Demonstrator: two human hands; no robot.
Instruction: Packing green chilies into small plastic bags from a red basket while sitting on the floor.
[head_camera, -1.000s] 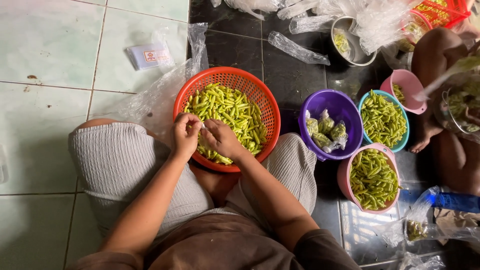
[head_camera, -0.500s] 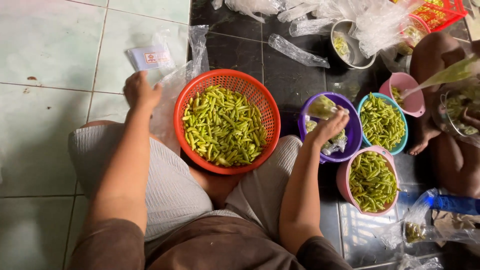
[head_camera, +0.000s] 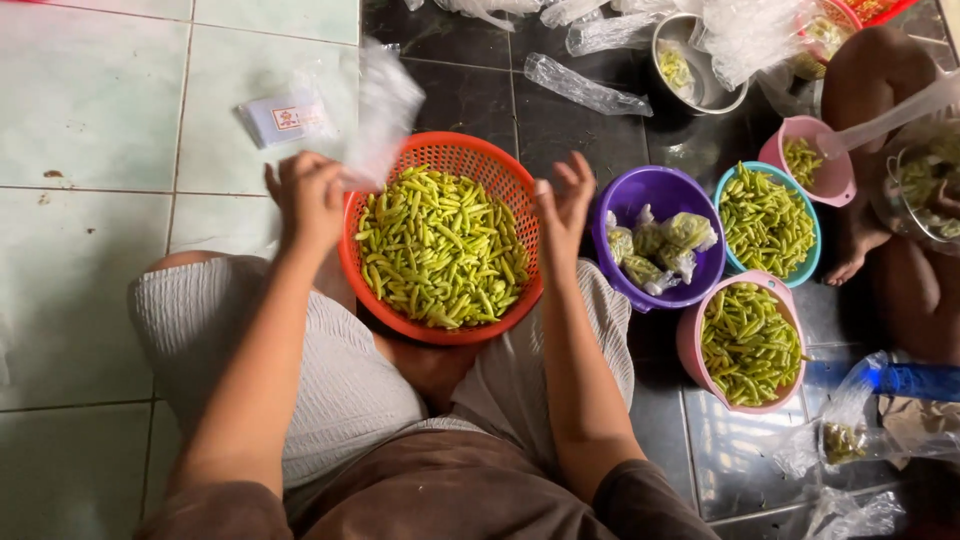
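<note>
Head view: tiled floor (head_camera: 90, 330), then red basket (head_camera: 441, 240) of green chillies (head_camera: 440, 250) between the knees. Left hand (head_camera: 308, 195) closed on a clear plastic bag (head_camera: 380, 110), blurred, above the basket's left rim. Right hand (head_camera: 565, 195) open, fingers spread, beside the right rim, near purple bowl (head_camera: 660, 195)

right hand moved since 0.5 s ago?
Yes. The right hand was over the purple bowl; it has pulled back left and now hangs open between that bowl and the orange basket.
</note>
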